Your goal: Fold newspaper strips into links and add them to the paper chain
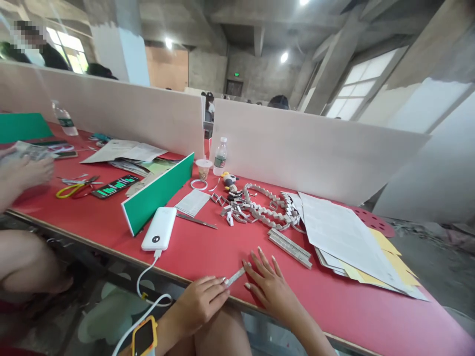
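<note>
Near the front edge of the red table, a narrow printed paper strip lies slantwise between my hands. My left hand is closed, its fingertips pinching the strip's near end. Flat on the table, my right hand has its fingers spread, with the index fingertip at the strip's far end. Beyond it lie several folded paper strips side by side. Farther back, a zigzag chain of folded paper curls around with loose folded pieces beside it.
A white power bank with a cable stands left, beside a green divider. Tweezers, a cup and a water bottle are farther back. Paper sheets are stacked right. A neighbour's hands hold paper at far left.
</note>
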The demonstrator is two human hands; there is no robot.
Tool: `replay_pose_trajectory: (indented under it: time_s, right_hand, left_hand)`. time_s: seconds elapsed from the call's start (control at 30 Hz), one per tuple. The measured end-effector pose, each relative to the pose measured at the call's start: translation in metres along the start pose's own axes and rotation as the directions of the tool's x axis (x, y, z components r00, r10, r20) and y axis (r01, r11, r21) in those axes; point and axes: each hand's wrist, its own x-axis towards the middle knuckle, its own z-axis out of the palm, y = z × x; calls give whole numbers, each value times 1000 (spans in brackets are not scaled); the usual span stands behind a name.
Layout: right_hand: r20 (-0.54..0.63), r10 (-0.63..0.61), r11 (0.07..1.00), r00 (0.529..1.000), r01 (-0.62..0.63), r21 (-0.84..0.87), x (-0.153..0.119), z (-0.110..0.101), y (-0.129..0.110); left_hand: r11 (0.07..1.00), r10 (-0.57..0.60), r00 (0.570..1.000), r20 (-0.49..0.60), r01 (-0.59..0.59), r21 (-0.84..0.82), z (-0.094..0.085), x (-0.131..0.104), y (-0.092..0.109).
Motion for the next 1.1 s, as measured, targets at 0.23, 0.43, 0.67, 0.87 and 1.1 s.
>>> replay_pose_trajectory:
  time_s: [0.23, 0.43, 0.67, 0.87, 1.1]
  right_hand:
    - [-404, 38, 946, 914, 96, 308, 14, -17, -13]
    - [-82, 201, 439, 976, -15, 899, 87, -32, -18]
    - [226, 206, -264, 952, -168, 950, 141, -13, 14]
    - [134, 219, -360, 966, -48, 932, 134, -13, 31]
    - [120, 365, -311, 923, -1, 951, 132, -6, 55]
  left_hand:
    - [955, -254, 908, -332, 290, 60, -17, 5, -15]
    - [921, -337, 867, -368, 384, 61, 8, 66, -32]
    - [931, -354, 906, -234, 319, -176, 36, 87, -52]
    - [929, -355, 930, -99, 339, -151, 28, 105, -76]
    - [915, -292, 949, 118, 313, -256, 47, 136, -106]
